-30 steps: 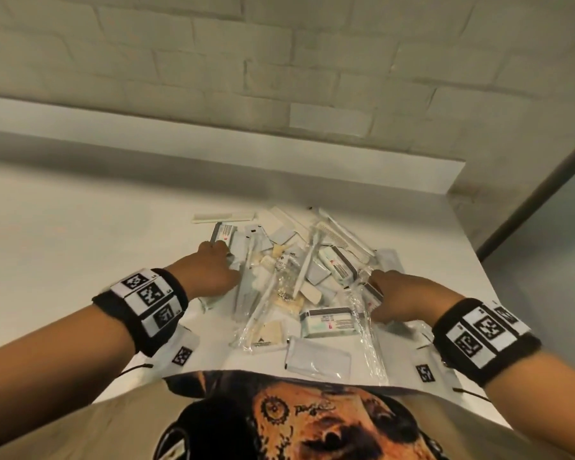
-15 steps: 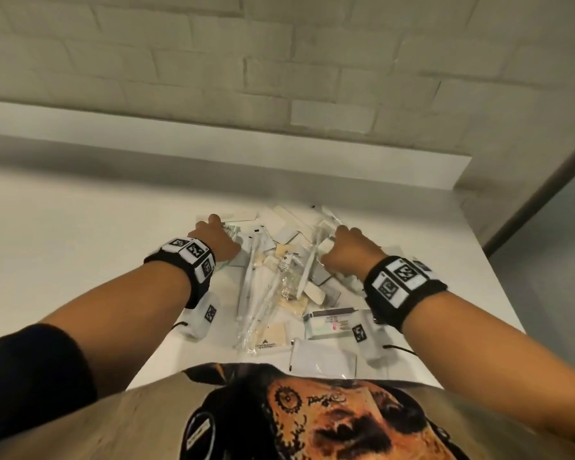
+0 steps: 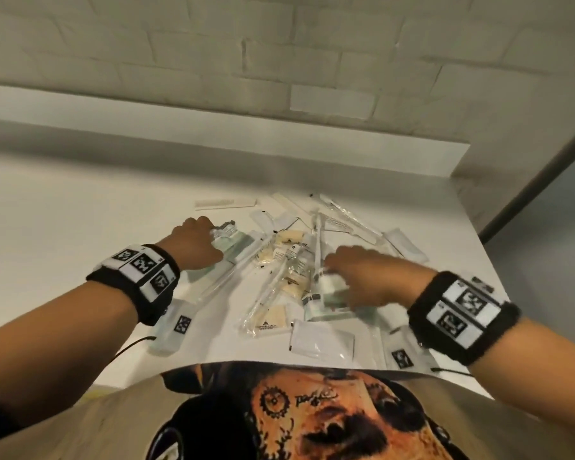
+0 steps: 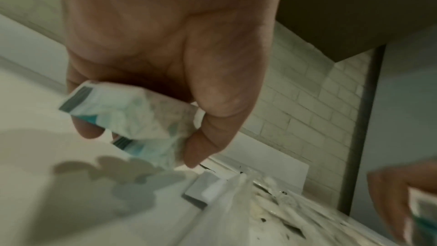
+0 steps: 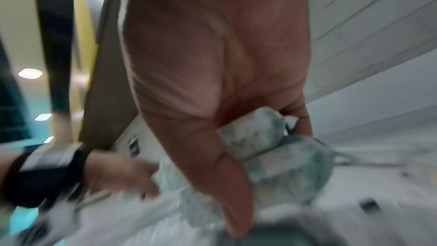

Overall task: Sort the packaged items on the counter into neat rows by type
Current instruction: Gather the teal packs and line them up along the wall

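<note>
Left hand (image 4: 165,59) grips two teal packs (image 4: 132,121) at pile's (image 3: 289,270) left side, mid bench (image 3: 80,210). Right hand (image 5: 212,81) squeezes maybe two more (image 5: 279,156); blurry. Could drop one, or drag loose long wrappers (image 3: 269,293) off near edge.

Both forearms reach forward from the lower corners of the head view, each wrist wrapped in a black band with white square-patterned tags. The left hand (image 3: 195,242) lies palm down, knuckles up, fingers curled under. From the left wrist view its fingers (image 4: 87,130) and thumb curl round pale teal-and-white packets (image 4: 132,119) (two, as far as the blur allows). The right hand (image 3: 367,277) sits nearer the body, also palm down, its outline smeared. In the right wrist view its thumb (image 5: 227,184) crosses over the front of crumpled pale packets while the fingers close behind them.
</note>
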